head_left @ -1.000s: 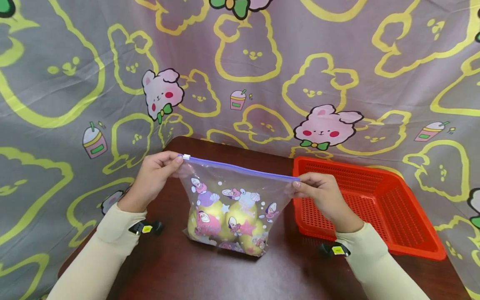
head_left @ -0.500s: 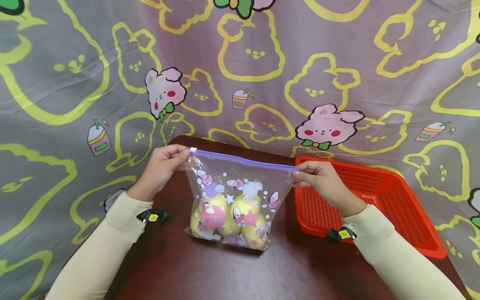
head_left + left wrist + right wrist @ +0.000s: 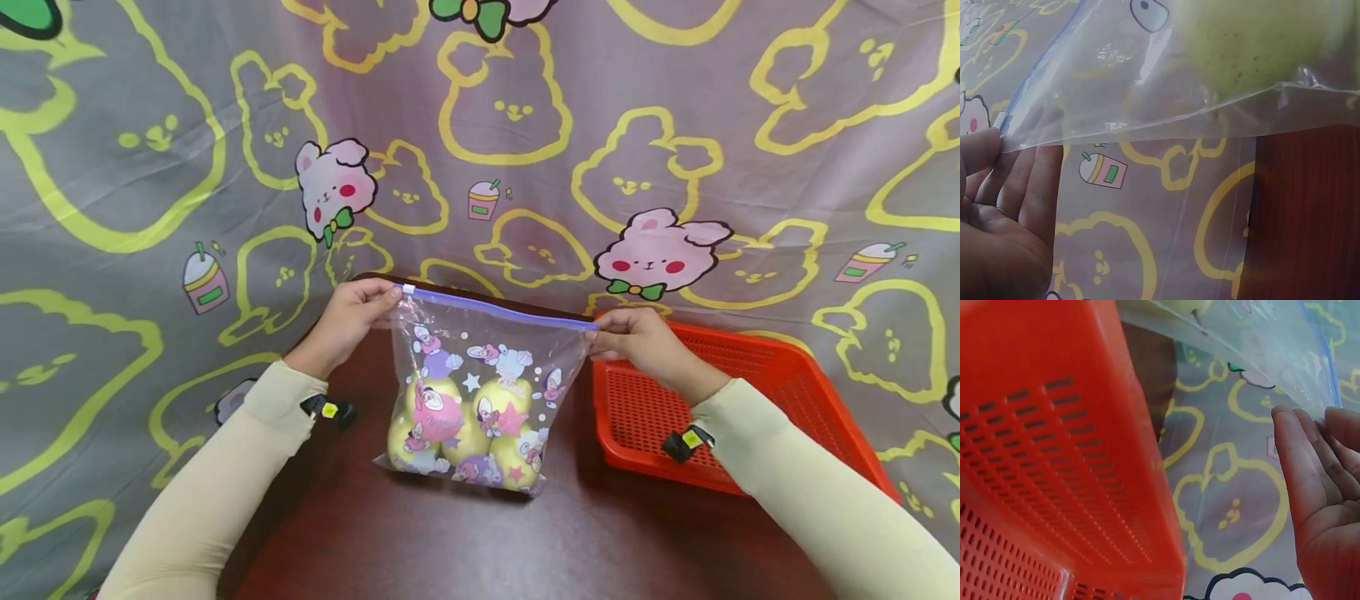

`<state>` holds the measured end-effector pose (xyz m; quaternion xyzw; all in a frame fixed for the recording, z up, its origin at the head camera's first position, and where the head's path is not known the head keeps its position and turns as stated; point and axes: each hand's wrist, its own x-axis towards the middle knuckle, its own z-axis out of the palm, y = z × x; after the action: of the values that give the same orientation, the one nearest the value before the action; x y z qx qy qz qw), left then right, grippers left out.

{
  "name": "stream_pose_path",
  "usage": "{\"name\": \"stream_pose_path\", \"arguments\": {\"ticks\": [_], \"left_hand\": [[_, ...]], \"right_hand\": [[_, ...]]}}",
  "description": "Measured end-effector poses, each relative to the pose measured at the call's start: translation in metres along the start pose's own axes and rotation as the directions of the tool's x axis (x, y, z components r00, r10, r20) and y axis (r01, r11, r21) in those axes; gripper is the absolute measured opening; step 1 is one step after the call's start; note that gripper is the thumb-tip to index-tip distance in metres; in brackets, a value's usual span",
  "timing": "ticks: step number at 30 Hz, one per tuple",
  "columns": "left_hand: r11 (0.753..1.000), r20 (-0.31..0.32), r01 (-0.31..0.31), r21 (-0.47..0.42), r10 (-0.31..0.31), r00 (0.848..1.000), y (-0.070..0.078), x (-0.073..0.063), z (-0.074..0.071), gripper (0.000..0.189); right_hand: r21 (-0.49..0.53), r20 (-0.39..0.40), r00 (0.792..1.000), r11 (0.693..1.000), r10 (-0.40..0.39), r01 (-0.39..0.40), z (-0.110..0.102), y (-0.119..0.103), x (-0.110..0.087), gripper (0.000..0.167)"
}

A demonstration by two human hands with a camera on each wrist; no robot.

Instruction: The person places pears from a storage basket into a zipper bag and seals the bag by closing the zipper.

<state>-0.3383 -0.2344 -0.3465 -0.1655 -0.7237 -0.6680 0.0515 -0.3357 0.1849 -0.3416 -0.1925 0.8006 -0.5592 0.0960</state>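
A clear zip bag (image 3: 480, 350) with cartoon prints and a purple zip strip (image 3: 510, 314) stands upright on the table, its top stretched between both hands. Several yellow-green pears (image 3: 1260, 44), speckled with small brown dots, fill its lower half. My left hand (image 3: 350, 321) pinches the top left corner between thumb and fingers, right by the white slider (image 3: 408, 289). At the top right corner my right hand (image 3: 641, 346) pinches the other end of the strip. The right wrist view shows the right hand's thumb and fingertips meeting at the bag's corner.
A red perforated plastic basket (image 3: 750, 342) stands on the right side of the dark wooden table (image 3: 390, 533), close beside the right forearm. A grey curtain (image 3: 420, 100) with yellow outlined cartoons hangs behind and to the left.
Both hands have raised the bag's top edge and moved it farther back, the left hand also shifting rightward. The bag now stands taller and straighter. Both grips have stayed the same.
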Motion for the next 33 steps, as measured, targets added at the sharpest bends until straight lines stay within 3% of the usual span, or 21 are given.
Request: {"name": "stream_pose_path", "arguments": {"ticks": [9,16,23,33], "left_hand": [[0.998,-0.015,0.060,-0.020,-0.060,0.998,-0.009,0.015,0.002,0.025],[0.993,-0.022,0.116,0.008,-0.116,0.993,-0.017,0.027,0.003,0.026],[0.986,-0.028,0.167,0.013,-0.166,0.986,-0.030,0.042,0.004,0.026],[0.975,-0.043,0.221,-0.027,-0.222,0.974,-0.054,0.060,0.004,0.024]], "right_hand": [[-0.034,0.025,0.999,0.999,0.029,-0.028,-0.007,0.007,0.017,0.024],[-0.128,0.051,0.997,0.990,0.061,-0.054,-0.013,0.012,0.031,0.022],[-0.343,0.021,0.998,0.938,0.067,-0.056,-0.014,0.020,0.045,0.018],[-0.462,-0.006,1.000,0.886,0.031,-0.030,-0.011,0.028,0.058,0.009]]}}
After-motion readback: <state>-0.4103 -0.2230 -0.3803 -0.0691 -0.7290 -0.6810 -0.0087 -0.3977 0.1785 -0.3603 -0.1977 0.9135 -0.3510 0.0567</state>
